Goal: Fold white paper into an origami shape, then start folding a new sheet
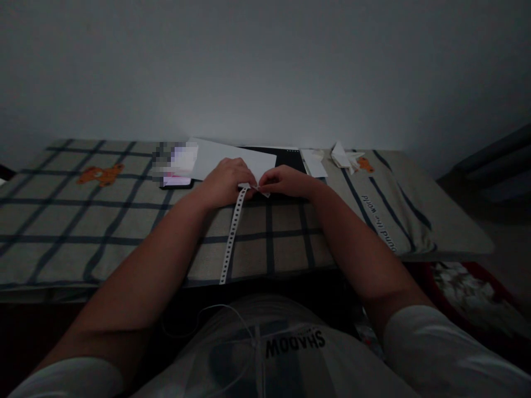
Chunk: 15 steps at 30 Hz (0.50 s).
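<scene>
Currently, a perforated paper strip is pinched at its top end by both hands, left hand and right hand. Folded paper scraps are seen right of the strip; the long tail remains unworked.

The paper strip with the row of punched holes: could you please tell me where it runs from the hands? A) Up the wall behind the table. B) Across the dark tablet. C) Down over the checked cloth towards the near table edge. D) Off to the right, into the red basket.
C: the paper strip starts between the left hand and right hand and runs down over the checked cloth to the near edge.
</scene>
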Tool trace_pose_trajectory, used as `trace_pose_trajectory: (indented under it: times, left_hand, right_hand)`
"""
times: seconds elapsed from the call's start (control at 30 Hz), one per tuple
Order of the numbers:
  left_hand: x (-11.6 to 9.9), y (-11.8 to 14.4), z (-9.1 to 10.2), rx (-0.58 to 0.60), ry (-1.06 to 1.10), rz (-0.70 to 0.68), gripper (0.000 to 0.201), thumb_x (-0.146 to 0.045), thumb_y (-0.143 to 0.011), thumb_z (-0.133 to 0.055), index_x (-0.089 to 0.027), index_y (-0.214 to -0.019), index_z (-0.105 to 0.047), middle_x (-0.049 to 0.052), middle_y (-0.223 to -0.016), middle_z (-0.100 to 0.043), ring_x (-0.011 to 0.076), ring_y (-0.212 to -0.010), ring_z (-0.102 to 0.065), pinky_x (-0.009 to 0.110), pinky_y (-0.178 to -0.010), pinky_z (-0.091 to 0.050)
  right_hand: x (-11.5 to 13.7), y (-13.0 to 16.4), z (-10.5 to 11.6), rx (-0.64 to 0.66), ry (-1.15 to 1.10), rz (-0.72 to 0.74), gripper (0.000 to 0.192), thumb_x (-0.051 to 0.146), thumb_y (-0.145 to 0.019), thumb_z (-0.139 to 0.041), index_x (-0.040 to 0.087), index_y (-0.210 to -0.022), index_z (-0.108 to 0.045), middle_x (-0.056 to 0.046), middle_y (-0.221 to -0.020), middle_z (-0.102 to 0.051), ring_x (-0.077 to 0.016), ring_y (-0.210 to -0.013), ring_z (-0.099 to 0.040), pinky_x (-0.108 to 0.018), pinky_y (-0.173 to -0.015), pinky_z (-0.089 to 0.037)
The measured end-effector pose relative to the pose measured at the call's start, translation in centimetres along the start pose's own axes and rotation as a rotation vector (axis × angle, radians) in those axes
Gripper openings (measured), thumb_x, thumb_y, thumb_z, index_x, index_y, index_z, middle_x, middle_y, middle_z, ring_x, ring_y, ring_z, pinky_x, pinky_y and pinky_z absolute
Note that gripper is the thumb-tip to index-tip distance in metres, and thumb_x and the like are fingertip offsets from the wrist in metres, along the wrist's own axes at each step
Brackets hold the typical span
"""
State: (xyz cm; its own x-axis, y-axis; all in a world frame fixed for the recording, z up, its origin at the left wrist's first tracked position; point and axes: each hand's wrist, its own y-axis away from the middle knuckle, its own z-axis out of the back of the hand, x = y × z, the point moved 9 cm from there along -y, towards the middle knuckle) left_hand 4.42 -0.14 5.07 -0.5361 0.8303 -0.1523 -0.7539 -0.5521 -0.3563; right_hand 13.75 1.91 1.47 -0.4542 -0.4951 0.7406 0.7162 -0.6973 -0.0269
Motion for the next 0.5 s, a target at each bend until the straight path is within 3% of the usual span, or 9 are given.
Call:
trace_pose_trajectory:
  times: [0.17, 0.5]
  left_hand:
    - [-0.13, 0.11, -0.02, -0.002, -0.002, -0.021, 0.016, -0.030, -0.080, -0.067, -0.018, -0.086, -0.076, 0.008, -0.088, -0.073, 0.0226, -0.088, -0.060, 0.038, -0.083, -0.042]
    - [-0.43, 0.15, -0.35, 0.022, 0.023, -0.018, 0.011, -0.029, -0.079, -0.068, -0.022, -0.083, -0.075, 0.004, -0.084, -0.073, 0.0206, -0.088, -0.060, 0.036, -0.084, -0.041]
  right_hand:
    - [-0.02, 0.15, -0.15, 0.006, -0.017, -0.015, 0.030, 0.040, -0.086, -0.062, 0.013, -0.094, -0.071, -0.004, -0.081, -0.068, -0.0139, -0.073, -0.056, -0.029, -0.070, -0.041]
    - [0.00, 0.11, -0.69, 0.041, -0.010, -0.010, 0.024, 0.034, -0.083, -0.064, 0.013, -0.093, -0.071, -0.004, -0.084, -0.069, -0.0140, -0.075, -0.057, -0.029, -0.072, -0.041]
